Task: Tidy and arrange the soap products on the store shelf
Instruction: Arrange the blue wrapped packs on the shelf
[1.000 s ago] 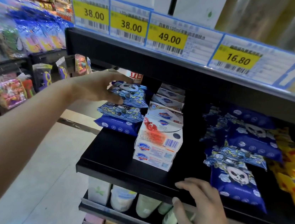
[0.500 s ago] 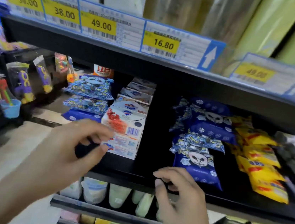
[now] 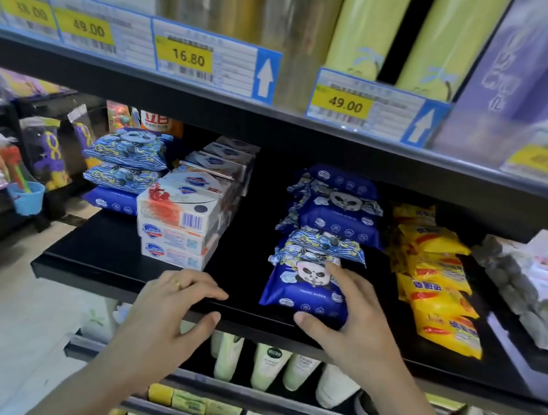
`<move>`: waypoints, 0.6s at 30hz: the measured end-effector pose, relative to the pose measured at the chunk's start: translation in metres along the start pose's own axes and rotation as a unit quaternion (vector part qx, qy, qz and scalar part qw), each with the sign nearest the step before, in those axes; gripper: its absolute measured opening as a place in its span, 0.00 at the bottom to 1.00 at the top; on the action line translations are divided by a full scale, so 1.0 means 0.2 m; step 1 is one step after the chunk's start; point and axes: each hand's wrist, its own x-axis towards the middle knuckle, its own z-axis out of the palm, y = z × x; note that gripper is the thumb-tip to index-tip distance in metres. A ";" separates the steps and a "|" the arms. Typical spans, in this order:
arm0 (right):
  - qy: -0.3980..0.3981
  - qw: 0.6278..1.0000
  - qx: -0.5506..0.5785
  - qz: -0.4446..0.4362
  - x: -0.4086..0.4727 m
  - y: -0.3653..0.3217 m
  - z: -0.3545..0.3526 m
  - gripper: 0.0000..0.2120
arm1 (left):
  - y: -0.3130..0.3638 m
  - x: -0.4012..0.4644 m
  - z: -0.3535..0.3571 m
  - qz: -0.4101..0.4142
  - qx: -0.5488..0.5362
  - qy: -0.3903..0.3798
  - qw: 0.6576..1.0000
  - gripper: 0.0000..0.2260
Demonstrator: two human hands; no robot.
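my left hand is hovering at the front lip of the black shelf, fingers loosely spread and holding nothing, a gold ring showing on one finger. my right hand is closing around the front blue panda pack, thumb under its near edge and fingers curling over its right side (the pack is sitting right at the shelf's front edge). between my hands a wide strip of bare black shelf is lying open, running back between the two groups of goods.

behind the pack i'm gripping, more blue packs are piling up in an untidy row toward the back. just to their right, glossy yellow packs are lying overlapped, their print too blurred to read. to the left, white soap boxes with a blue shield logo and a barcode are standing in a square stack, and beside them three more crinkly blue wrapped packs are stacking up.

above, price tags are reading 16.80 and 49.00, each with a white up arrow.
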 end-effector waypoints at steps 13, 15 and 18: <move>0.115 0.987 0.098 -0.062 -0.11 0.00 0.05 0.31 | 0.21 0.04 0.00 -0.142 -0.123 0.037 0.981 0.05; 0.112 0.984 0.118 -0.078 -0.15 -0.03 0.04 0.32 | 0.30 0.07 -0.01 -0.182 -0.208 0.051 0.960 0.07; 0.123 0.980 0.107 -0.118 -0.21 -0.09 0.03 0.37 | 0.43 0.13 -0.03 -0.221 -0.323 0.011 0.920 0.20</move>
